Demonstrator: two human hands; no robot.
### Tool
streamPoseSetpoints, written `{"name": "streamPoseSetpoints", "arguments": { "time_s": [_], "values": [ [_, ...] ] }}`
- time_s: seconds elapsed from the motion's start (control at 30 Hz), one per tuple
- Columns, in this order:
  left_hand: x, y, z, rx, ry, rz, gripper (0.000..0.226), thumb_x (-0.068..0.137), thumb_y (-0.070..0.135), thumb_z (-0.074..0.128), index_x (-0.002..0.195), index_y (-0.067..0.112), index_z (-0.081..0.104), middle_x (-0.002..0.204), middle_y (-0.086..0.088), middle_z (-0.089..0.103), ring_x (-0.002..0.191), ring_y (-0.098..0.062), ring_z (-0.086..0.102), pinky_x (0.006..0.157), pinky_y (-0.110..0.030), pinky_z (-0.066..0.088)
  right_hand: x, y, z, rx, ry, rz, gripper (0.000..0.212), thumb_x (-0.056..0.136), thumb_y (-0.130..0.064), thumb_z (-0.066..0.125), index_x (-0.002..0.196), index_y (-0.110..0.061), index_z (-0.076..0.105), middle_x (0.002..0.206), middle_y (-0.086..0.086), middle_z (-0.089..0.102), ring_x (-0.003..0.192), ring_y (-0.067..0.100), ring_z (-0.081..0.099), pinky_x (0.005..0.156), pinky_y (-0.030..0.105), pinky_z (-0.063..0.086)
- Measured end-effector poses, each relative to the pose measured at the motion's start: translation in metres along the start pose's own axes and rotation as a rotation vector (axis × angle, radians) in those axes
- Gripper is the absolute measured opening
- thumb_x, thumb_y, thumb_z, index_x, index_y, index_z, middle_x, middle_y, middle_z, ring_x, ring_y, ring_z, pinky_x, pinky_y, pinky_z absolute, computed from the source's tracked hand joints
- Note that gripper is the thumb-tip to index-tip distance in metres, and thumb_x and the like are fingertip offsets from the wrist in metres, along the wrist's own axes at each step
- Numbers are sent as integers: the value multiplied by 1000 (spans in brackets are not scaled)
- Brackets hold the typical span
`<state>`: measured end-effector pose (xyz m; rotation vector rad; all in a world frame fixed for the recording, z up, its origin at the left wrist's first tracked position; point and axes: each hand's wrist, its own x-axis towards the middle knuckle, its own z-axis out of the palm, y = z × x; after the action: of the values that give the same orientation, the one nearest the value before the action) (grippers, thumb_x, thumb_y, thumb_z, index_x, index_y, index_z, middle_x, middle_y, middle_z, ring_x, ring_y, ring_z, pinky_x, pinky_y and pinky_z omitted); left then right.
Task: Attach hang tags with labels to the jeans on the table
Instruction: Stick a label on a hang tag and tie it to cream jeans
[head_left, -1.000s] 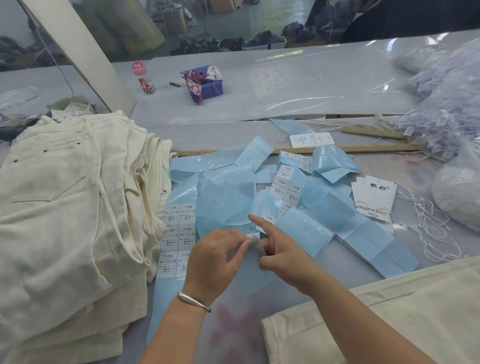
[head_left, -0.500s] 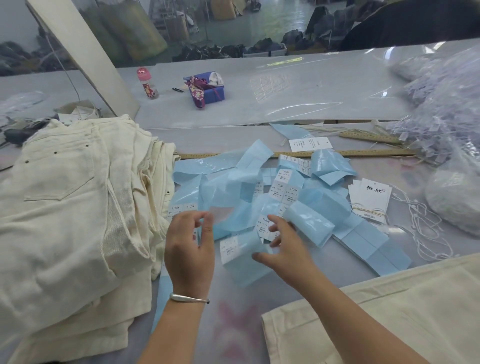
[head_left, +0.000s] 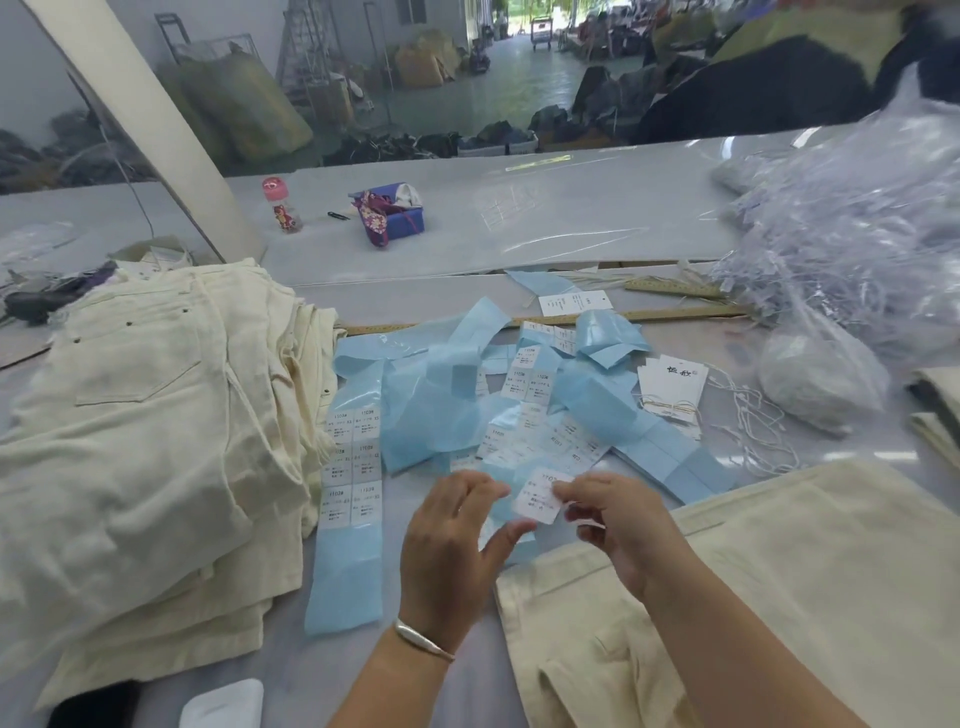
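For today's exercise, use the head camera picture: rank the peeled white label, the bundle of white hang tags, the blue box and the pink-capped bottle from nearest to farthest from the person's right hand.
1. Peeled white label: pinched in the right hand.
2. Bundle of white hang tags: on the table beyond the hand, slightly to its right.
3. Blue box: far across the table, to the left.
4. Pink-capped bottle: farther left than the box.

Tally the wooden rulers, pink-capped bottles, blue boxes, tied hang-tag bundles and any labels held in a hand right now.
wooden rulers: 2
pink-capped bottle: 1
blue box: 1
tied hang-tag bundle: 1
label pinched by the right hand: 1
Total: 6
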<state>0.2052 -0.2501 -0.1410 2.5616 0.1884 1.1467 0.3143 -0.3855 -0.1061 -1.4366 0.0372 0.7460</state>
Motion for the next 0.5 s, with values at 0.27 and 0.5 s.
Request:
{"name": "streamPoseSetpoints", "arguments": {
  "time_s": [0.27,0.5],
  "values": [
    [11,59,31,-597,-329,-704,24,78,49,67,88,27,67,100,5,65,84,3,60,69,-8,44,-23,-1,-77,-387,-87,-215,12,91,-5,60,80,-12,58,78,9,56,72,17,46,61,25,37],
    [36,125,95,-790,-397,-859,11,79,8,76,72,14,71,86,8,72,80,-11,62,74,-23,49,-11,-22,-157,-455,-100,-268,7,91,-7,60,85,-9,62,80,4,57,71,13,46,67,25,38]
  ]
}}
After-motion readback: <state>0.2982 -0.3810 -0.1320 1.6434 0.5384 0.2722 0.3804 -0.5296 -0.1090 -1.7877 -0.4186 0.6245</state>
